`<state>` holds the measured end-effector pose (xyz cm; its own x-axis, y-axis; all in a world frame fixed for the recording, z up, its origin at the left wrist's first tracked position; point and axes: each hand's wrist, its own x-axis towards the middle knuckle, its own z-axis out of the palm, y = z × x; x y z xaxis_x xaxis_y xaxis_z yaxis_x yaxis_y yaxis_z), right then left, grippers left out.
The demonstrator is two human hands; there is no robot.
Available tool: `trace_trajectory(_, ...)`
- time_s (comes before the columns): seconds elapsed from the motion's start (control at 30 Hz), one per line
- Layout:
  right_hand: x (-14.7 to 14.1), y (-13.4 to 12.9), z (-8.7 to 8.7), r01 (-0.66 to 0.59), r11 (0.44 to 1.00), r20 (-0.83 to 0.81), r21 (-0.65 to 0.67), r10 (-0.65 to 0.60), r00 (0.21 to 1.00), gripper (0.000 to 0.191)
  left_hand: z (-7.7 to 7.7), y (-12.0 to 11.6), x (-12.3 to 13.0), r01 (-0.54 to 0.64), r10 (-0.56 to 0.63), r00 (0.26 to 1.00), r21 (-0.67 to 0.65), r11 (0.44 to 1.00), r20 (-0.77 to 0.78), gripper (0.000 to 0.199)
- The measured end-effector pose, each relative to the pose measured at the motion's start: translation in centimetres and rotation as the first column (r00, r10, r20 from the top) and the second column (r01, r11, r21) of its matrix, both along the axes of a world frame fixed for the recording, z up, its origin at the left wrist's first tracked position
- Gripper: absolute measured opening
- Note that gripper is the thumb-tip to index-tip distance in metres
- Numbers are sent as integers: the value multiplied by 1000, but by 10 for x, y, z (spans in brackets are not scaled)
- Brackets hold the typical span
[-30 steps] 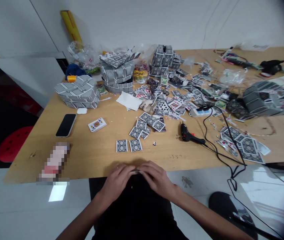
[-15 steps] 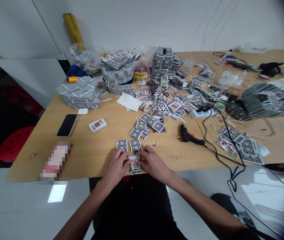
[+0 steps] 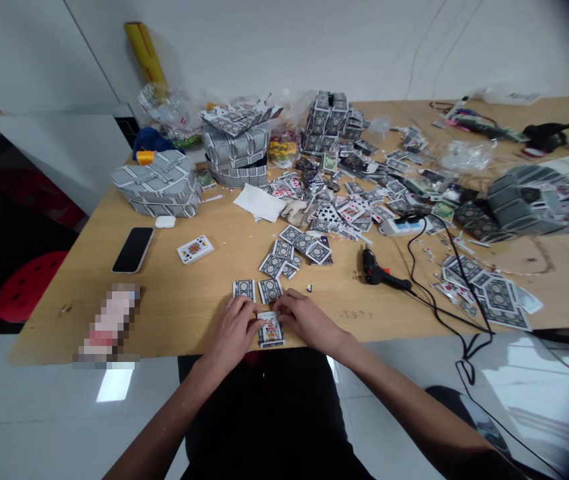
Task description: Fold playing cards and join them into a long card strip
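A face-up playing card (image 3: pixel 271 331) with a court figure lies at the table's front edge, with dark patterned borders along its top and bottom. My left hand (image 3: pixel 237 328) grips its left side, thumb on the face and fingers curled at the upper left. From the right, my right hand (image 3: pixel 308 323) pinches the card near its upper right corner. Just beyond my fingers lie two dark-backed pieces, a left card (image 3: pixel 243 290) and a right card (image 3: pixel 269 291). Farther off rests a loose group of dark-backed cards (image 3: pixel 284 249).
A glue gun (image 3: pixel 377 270) with a black cable lies to the right, near a power strip (image 3: pixel 404 227). On the left are a phone (image 3: pixel 133 250) and a deck of cards (image 3: pixel 195 249). Woven card boxes (image 3: pixel 159 183) and a heap of scattered cards (image 3: pixel 349 210) fill the back.
My right hand has shifted slightly up, its thumb moving from the card's middle toward the upper right corner. My left hand stays on the card's left side.
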<state>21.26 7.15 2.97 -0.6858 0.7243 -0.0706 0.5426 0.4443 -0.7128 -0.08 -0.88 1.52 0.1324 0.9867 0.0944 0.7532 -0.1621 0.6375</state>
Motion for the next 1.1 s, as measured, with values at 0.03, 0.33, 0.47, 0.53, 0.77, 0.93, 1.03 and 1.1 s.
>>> trace_trajectory(0.03, -1, 0, 0, 0, 1000, 13, 2, -1, 1000, 20, 1, 0, 0, 0, 0, 1000, -5, 1000, -9, 7)
trace_trajectory(0.33, -8, 4, 7, -15, 1000, 107, 1, 15, 994, 25, 4, 9, -2, 142, -143, 987, -18, 990, -80, 17)
trace_trajectory(0.47, -10, 7, 12, -29, 1000, 131, 1, 29, 991, 25, 2, 11, 0, 134, -133, 984, -1, 991, -114, 13)
trace_trajectory(0.53, -11, 9, 14, -43, 999, 138, 2, 42, 990, 26, 2, 11, 2, 125, -124, 985, 2, 992, -122, 11)
trace_trajectory(0.77, -15, 12, 19, -58, 998, 187, 0, 57, 981, 27, 5, 13, 4, 155, -150, 973, 13, 988, -177, 16)
trace_trajectory(0.93, -14, 5, 19, -41, 999, 206, 28, 34, 978, 30, 14, 7, 6, 220, -204, 931, 21, 975, -303, 18)
trace_trajectory(1.03, -11, -5, 15, -34, 997, 209, 63, 21, 978, 31, 17, 2, 7, 257, -231, 895, 18, 966, -381, 20)
trace_trajectory(1.1, -9, -13, 10, -30, 996, 211, 87, 11, 977, 30, 15, -1, 7, 268, -236, 889, 29, 963, -393, 19)
